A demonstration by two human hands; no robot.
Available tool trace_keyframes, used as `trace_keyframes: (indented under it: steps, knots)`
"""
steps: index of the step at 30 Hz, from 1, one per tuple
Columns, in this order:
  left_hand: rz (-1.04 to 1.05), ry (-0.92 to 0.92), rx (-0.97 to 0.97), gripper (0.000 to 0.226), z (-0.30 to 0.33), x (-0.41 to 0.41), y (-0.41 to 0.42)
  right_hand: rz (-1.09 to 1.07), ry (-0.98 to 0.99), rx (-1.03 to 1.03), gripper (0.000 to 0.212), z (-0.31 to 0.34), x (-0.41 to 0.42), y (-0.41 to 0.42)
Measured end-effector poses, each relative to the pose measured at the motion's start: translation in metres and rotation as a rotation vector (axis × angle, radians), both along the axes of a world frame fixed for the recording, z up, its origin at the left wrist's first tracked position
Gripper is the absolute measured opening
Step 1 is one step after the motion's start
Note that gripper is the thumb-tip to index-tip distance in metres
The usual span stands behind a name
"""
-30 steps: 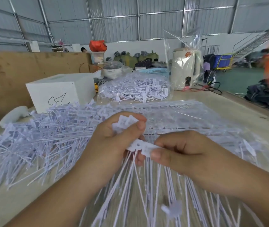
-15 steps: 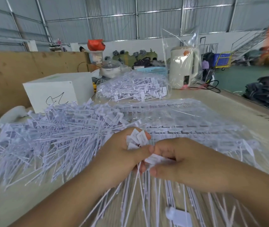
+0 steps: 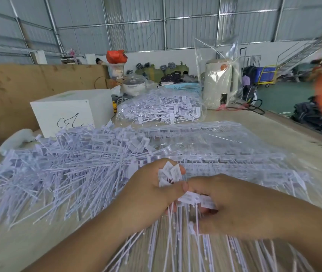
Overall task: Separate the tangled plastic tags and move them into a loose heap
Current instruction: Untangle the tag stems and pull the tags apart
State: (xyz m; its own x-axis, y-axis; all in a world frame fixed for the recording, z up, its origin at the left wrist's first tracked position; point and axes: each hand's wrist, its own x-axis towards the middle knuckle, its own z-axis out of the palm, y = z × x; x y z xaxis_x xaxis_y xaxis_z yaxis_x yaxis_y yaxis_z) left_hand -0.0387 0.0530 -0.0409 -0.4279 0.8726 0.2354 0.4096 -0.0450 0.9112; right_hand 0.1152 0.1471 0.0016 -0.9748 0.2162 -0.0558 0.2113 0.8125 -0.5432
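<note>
My left hand (image 3: 148,195) grips a small bunch of white plastic tags (image 3: 169,174) by their flat heads, their thin tails hanging down toward me. My right hand (image 3: 232,205) touches it and pinches the head of a joined tag strip (image 3: 195,199) just below my left thumb. A loose heap of separated white tags (image 3: 58,169) spreads over the table to the left. Under and beyond my hands lie clear bags of connected tags (image 3: 225,152).
A white box (image 3: 68,112) with a black scribble stands at the back left. Behind it is a brown board wall (image 3: 19,91). Another bag of tags (image 3: 162,108) and a wrapped cream kettle (image 3: 220,83) sit farther back. The table's right edge (image 3: 303,132) runs diagonally.
My hands have dropped lower and come together. The left hand's bunch of tag heads has risen above its thumb, and my right hand has curled more tightly over the strip.
</note>
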Motion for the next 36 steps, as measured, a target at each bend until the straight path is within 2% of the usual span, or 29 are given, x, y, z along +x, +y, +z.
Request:
trace_keyframes:
  steps: [3,6,11,13,18,22,26,29,32,34,36]
  knots:
    - [0.009,0.051,-0.008,0.015,-0.001,0.0,0.001,-0.001,0.066,-0.004,0.027,0.0,0.0,-0.001]
    - [0.013,0.063,-0.015,0.017,-0.001,-0.001,0.001,-0.009,0.015,0.033,0.027,-0.007,-0.002,0.004]
    - [0.001,0.048,-0.011,0.024,-0.001,-0.002,0.001,-0.057,0.051,0.067,0.026,-0.021,-0.008,0.013]
    - [-0.004,0.035,-0.006,0.024,0.0,-0.002,0.001,-0.089,0.072,0.038,0.022,-0.027,-0.01,0.016]
    - [-0.015,-0.027,0.008,0.017,0.0,-0.002,0.0,-0.121,0.128,0.07,0.031,-0.032,-0.012,0.021]
    - [-0.013,-0.109,0.027,0.011,0.003,-0.001,0.0,-0.127,0.195,0.095,0.03,-0.026,-0.008,0.022]
    - [-0.059,-0.142,0.063,0.013,0.006,0.002,0.0,-0.091,0.231,0.036,0.018,-0.017,-0.002,0.025]
    - [-0.046,-0.141,0.128,0.011,0.007,0.004,0.001,-0.047,0.199,-0.137,0.017,-0.011,0.003,0.029]
    - [-0.003,-0.048,0.169,0.013,0.009,0.006,-0.001,-0.014,0.201,-0.288,0.013,-0.004,0.004,0.029]
    - [0.028,0.08,0.199,0.013,0.011,0.008,-0.004,-0.02,0.236,-0.251,0.033,-0.006,0.001,0.027]
    - [0.07,0.156,0.235,0.015,0.011,0.01,-0.005,-0.044,0.267,-0.178,0.037,-0.01,-0.001,0.024]
